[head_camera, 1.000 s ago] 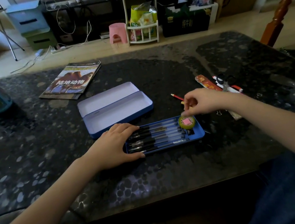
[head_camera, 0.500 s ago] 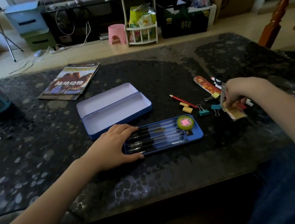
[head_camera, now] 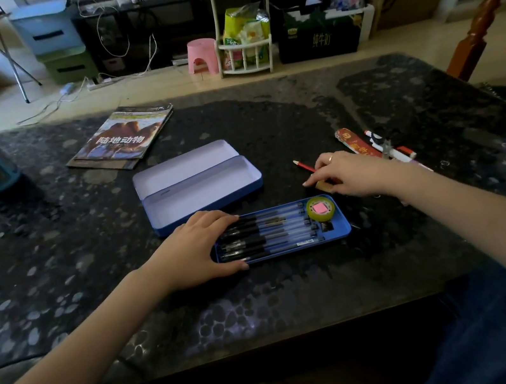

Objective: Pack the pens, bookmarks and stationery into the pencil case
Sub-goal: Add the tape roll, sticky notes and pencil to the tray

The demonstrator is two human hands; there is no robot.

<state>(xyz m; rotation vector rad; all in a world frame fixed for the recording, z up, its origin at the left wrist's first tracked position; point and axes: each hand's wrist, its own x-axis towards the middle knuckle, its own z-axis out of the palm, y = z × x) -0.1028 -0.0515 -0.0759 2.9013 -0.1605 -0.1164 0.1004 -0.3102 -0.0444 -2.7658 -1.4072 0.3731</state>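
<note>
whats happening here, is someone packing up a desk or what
A person is filling a blue pencil case tray on a dark table. Their left hand rests flat on the tray's left end, over the row of black pens; a tape roll sits at the right end. Their right hand is down among small loose items beside a red pencil. The open case lies behind, empty.

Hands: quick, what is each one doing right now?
Left hand: open, flat on the pencil tray's end.
Right hand: over small stationery; grip cannot be told.
</note>
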